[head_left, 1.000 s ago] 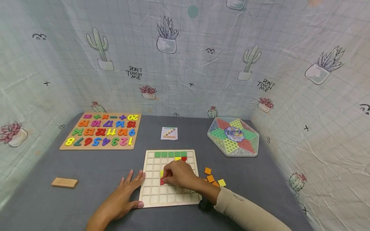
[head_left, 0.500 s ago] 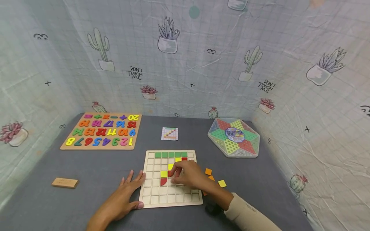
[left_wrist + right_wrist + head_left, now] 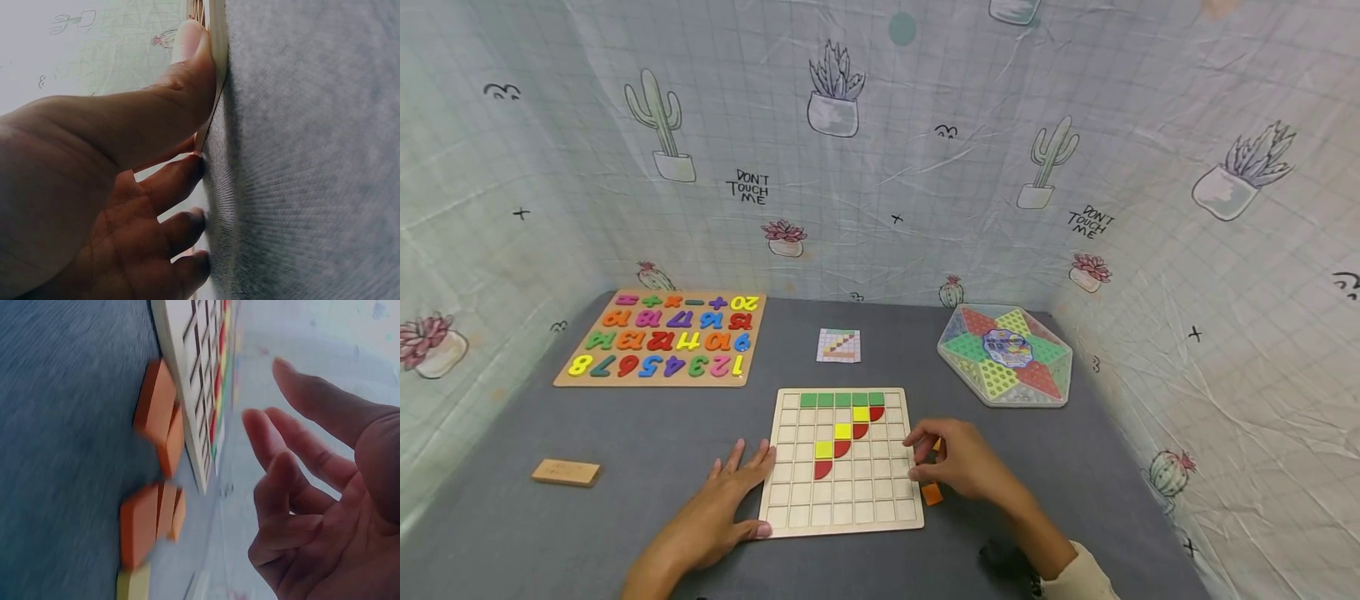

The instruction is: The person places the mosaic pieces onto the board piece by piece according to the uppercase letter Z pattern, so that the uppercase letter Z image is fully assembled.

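A wooden grid board (image 3: 885,490) lies on the grey table. Green square tiles (image 3: 843,400) line its far row, with yellow squares (image 3: 824,450) and red quarter-round tiles (image 3: 823,470) stepping diagonally below. My left hand (image 3: 722,504) rests at the board's left edge, fingers spread; in the left wrist view its thumb (image 3: 190,69) lies on the rim. Beyond the board's right edge hovers my right hand (image 3: 962,462), thumb and fingers apart with nothing between them. Under it are loose orange tiles (image 3: 931,494), partly hidden; the right wrist view shows several orange tiles (image 3: 139,525) and a yellow one (image 3: 134,586).
A small pattern card (image 3: 838,346) lies behind the board. At the back left is a number puzzle board (image 3: 568,379), at the back right a hexagonal star-patterned game box (image 3: 1033,400). A small wooden block (image 3: 567,472) lies far left. Printed cloth (image 3: 895,175) walls the table.
My right hand has lifted off the red tile on the board and moved right, over the loose tiles. The diagonal of yellow and red tiles is now uncovered. The left hand stays put.
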### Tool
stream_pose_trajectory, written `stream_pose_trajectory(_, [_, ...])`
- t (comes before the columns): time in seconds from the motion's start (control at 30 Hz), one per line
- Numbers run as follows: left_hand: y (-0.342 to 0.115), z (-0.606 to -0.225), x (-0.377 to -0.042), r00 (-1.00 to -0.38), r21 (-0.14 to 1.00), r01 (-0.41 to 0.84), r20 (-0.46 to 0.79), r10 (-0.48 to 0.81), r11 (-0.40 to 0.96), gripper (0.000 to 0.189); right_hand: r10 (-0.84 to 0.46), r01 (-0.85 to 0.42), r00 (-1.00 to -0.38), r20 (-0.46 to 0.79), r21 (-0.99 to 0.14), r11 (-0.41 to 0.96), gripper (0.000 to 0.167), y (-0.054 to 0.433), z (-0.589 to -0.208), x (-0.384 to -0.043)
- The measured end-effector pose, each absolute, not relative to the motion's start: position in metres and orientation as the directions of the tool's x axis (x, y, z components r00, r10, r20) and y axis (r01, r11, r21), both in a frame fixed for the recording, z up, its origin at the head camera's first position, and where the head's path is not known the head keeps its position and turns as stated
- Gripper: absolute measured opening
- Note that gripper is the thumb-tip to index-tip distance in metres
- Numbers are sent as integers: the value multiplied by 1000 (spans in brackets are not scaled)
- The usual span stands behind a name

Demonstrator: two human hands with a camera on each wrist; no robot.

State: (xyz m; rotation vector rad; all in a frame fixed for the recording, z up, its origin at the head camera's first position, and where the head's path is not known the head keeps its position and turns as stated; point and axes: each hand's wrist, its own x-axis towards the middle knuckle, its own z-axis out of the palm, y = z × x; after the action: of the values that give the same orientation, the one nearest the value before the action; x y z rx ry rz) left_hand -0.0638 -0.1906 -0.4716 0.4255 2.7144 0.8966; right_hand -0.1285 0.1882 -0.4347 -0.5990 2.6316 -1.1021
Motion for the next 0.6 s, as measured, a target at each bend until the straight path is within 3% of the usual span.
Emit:
stream_pose_trajectory(0.27, [-191, -470, -63, -926, 611, 193, -145, 348, 768, 99, -297, -168, -952, -69, -695, 699, 35, 230, -441, -123])
stream_pose_trajectory(0.6, [-190, -471, -63, -927, 599, 176, -167, 337, 781, 101, -198, -118, -974, -107, -506, 854, 31, 245, -450, -118])
